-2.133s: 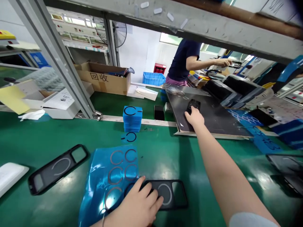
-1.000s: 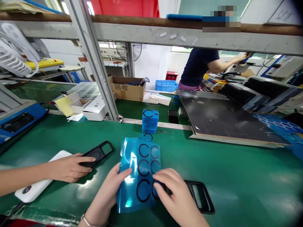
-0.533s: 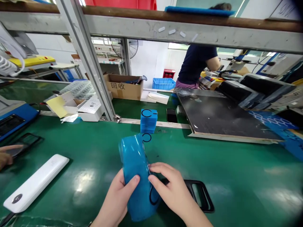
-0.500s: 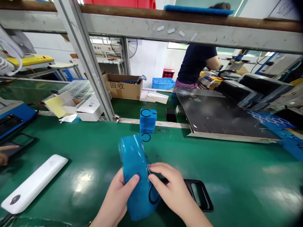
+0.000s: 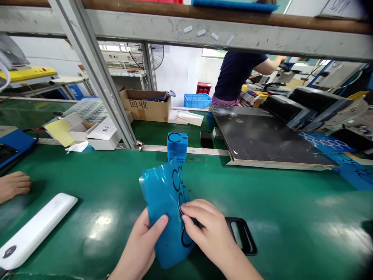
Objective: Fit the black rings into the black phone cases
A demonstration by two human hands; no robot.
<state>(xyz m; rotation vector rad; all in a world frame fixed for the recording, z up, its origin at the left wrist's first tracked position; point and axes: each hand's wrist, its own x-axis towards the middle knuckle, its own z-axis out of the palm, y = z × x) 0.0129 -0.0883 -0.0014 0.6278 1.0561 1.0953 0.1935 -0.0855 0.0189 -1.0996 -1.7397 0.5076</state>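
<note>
The left hand point(image 5: 136, 245) and the right hand point(image 5: 211, 233) are both grasping a bent blue film sheet point(image 5: 164, 221) with black rings on it, above the green tabletop point(image 5: 291, 217). A black phone case point(image 5: 243, 235) lies just beside the right hand, and a stack of blue foam blocks point(image 5: 177, 147) stands behind the sheet.

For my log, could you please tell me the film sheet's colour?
The film sheet is blue with black rings, best in the head view.

The green workbench point(image 5: 279, 202) carries a white oblong device point(image 5: 36, 231) and a black phone case point(image 5: 247, 244) lying flat
</note>
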